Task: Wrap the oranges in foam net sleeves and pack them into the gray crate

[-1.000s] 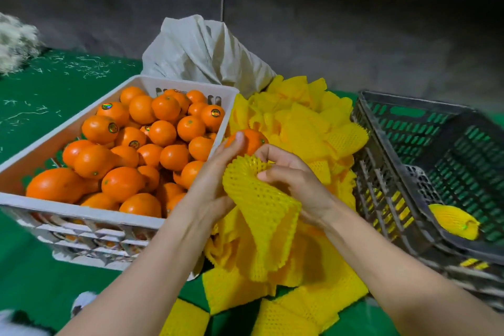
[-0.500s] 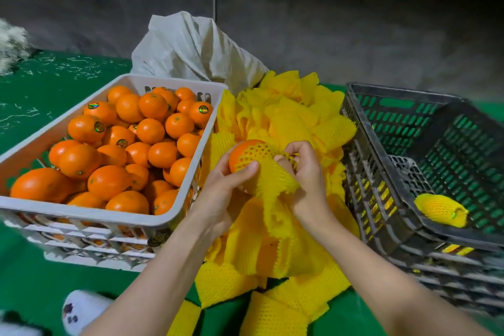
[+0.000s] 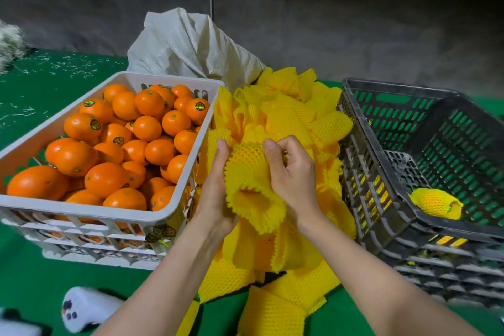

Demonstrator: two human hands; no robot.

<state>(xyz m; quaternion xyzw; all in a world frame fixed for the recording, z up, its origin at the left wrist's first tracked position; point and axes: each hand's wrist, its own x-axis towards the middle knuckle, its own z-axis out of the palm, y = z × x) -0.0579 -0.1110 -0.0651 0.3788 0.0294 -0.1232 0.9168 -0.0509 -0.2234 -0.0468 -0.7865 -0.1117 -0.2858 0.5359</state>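
A green desk (image 3: 54,82) is carrying a white crate (image 3: 81,211) of loose oranges (image 3: 147,128), the gray crate (image 3: 362,172) on the right (one wrapped orange (image 3: 433,203) lying inside) and a heap of yellow sleeves (image 3: 289,114) between. Over the heap, the left hand (image 3: 215,194) and right hand (image 3: 294,174) are gripping one foam sleeve (image 3: 253,199), fingers curled round it, an orange (image 3: 245,155) showing through its mesh.

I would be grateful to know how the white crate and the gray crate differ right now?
The white crate is heaped with bare oranges; the gray crate shows only one wrapped orange. The white crate sits left of the sleeve pile, the gray crate right. Both are slotted plastic.
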